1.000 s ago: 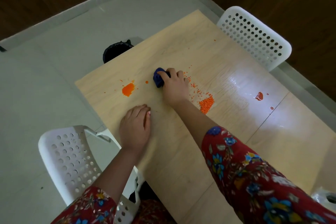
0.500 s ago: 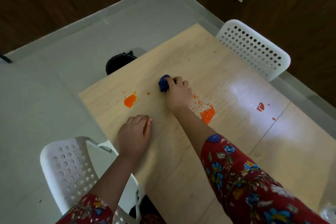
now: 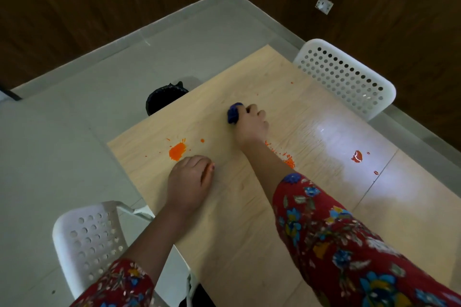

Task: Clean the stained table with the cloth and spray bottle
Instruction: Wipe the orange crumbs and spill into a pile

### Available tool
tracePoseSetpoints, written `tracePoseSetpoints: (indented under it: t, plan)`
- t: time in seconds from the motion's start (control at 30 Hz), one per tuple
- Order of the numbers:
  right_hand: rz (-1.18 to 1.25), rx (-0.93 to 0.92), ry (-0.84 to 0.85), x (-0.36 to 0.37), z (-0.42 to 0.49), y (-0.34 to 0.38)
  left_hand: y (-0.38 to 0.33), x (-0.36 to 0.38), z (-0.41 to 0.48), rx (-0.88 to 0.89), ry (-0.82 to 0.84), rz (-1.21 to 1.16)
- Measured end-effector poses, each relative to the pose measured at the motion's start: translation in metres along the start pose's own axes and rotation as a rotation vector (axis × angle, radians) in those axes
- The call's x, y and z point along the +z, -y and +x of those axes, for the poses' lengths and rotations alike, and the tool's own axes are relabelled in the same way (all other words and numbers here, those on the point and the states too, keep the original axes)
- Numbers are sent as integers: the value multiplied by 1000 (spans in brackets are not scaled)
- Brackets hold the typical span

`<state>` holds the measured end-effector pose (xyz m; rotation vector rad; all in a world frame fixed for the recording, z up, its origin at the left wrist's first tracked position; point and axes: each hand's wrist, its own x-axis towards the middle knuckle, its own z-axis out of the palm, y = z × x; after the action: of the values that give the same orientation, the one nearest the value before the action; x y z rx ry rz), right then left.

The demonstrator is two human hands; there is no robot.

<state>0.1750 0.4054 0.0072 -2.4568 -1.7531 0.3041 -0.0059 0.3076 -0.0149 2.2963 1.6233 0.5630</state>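
Observation:
My right hand (image 3: pixel 252 123) grips a bunched dark blue cloth (image 3: pixel 233 113) and presses it on the light wooden table (image 3: pixel 249 219). My left hand (image 3: pixel 190 182) rests flat on the table near its left edge, fingers together. An orange stain (image 3: pixel 177 151) with small splatters lies just beyond my left fingertips. Orange crumbs (image 3: pixel 289 161) are scattered beside my right forearm. A red stain (image 3: pixel 357 156) sits further right on a glossy patch. No spray bottle is in view.
A white perforated chair (image 3: pixel 346 77) stands at the table's far right side, another white perforated chair (image 3: pixel 87 239) at the near left. A black bin (image 3: pixel 162 101) sits on the grey floor beyond the table's left edge. Dark wooden walls surround the corner.
My right hand has slid the cloth a little farther away from the orange crumbs. My left hand stays planted on the table. The camera has tilted upward.

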Motion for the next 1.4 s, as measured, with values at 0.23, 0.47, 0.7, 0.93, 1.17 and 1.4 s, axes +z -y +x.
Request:
tracePoseSetpoints:
  t: [0.23, 0.47, 0.7, 0.93, 1.17, 1.4]
  plan:
    - [405, -273, 79, -37, -77, -103, -2, 15, 57, 93, -80, -86]
    - [26, -723, 55, -10, -165, -186, -24, 41, 80, 105, -88, -127]
    - [6, -653, -66, 4, -96, -128, -24, 47, 77, 35, -103, -188]
    - [35, -442, -16, -16, -24, -97, -25, 48, 79, 119, -22, -59]
    - [167, -550, 35, -46, -97, -167, -26, 51, 79, 149, 29, -17]
    - [-51, -791, -1, -22, -138, -231, -27, 51, 78, 186, 61, 25]
